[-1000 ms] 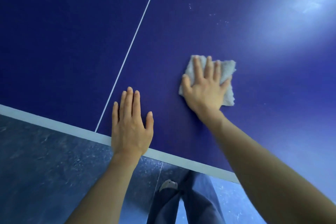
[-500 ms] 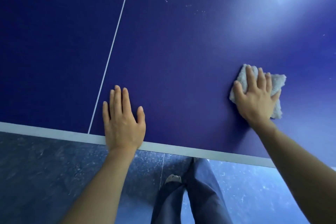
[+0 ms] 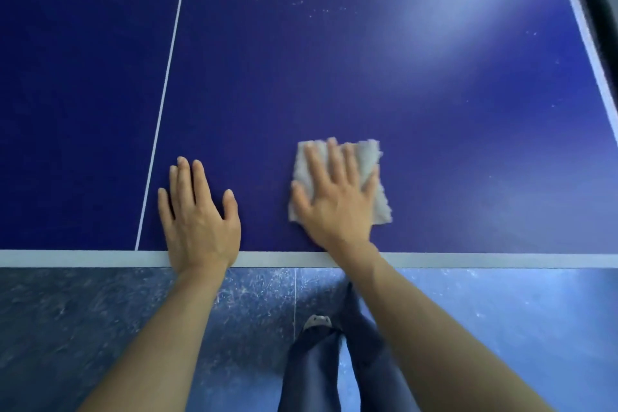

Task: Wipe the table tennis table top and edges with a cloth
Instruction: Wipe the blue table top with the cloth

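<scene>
The dark blue table tennis table [image 3: 334,84] fills the upper view, with a white band along its near edge [image 3: 83,258] and a thin white centre line [image 3: 164,90]. A folded whitish cloth [image 3: 371,164] lies flat on the top near that edge. My right hand [image 3: 334,201] presses down on it with fingers spread; most of the cloth is under the palm. My left hand [image 3: 197,214] rests flat and bare on the table just right of the centre line, its heel over the white band.
White specks [image 3: 301,5] dot the table farther out. The table's right edge [image 3: 588,40] runs diagonally at top right. Below the near edge lie blue-grey floor [image 3: 100,318] and my legs in dark trousers [image 3: 321,361].
My right hand has slid the cloth from far right back left and nearer the front edge, close to my left hand. The left hand stays planted; the view has shifted.
</scene>
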